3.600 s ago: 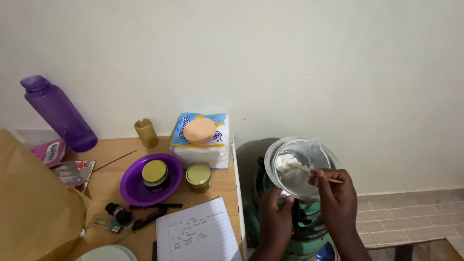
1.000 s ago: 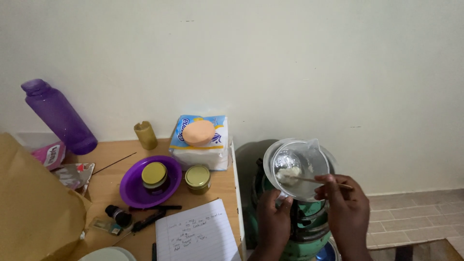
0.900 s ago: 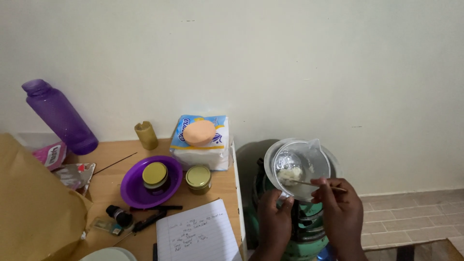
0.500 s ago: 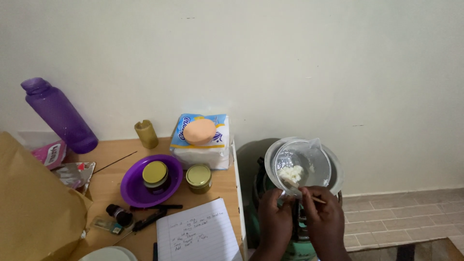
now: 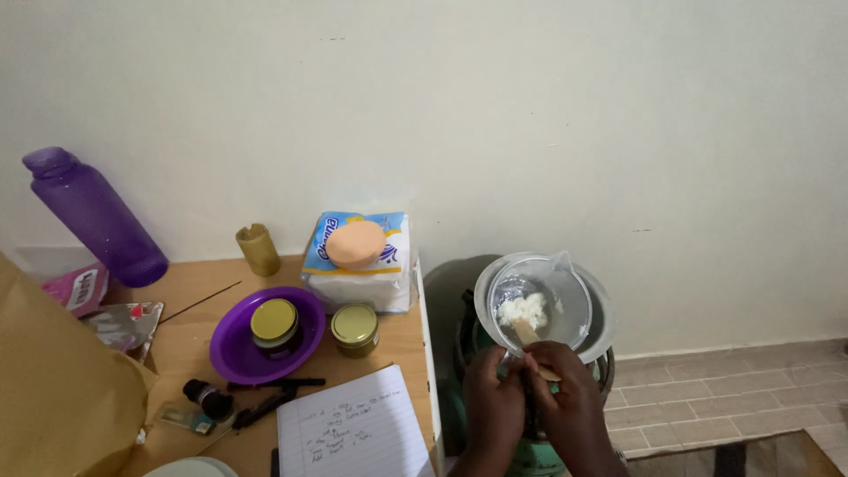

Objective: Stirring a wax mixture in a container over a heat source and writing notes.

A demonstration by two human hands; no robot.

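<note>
Both hands are together at the near edge of a clear plastic jug point(image 5: 541, 300), which sits inside a pale metal pot point(image 5: 601, 309) on a green gas stove point(image 5: 459, 389), to the right of the wooden table point(image 5: 194, 327). The left hand point(image 5: 493, 408) has its fingers curled closed at the near rim of the jug. The right hand point(image 5: 570, 402) pinches narrow around a wooden stick point(image 5: 528, 334), and the far end of the stick lies in a white lumpy substance point(image 5: 521, 311) at the bottom of the jug.

On the table, at the left, stands a purple bottle point(image 5: 93, 216). A purple plate point(image 5: 261, 336) holds one jar with a yellow lid point(image 5: 275, 322), and a second such jar point(image 5: 355, 327) stands just beside the plate on its right. Behind them is a pack of tissues point(image 5: 358, 274) with a peach round sponge point(image 5: 356, 244) on top. An open lined notebook point(image 5: 353, 433) lies near, at the table edge
</note>
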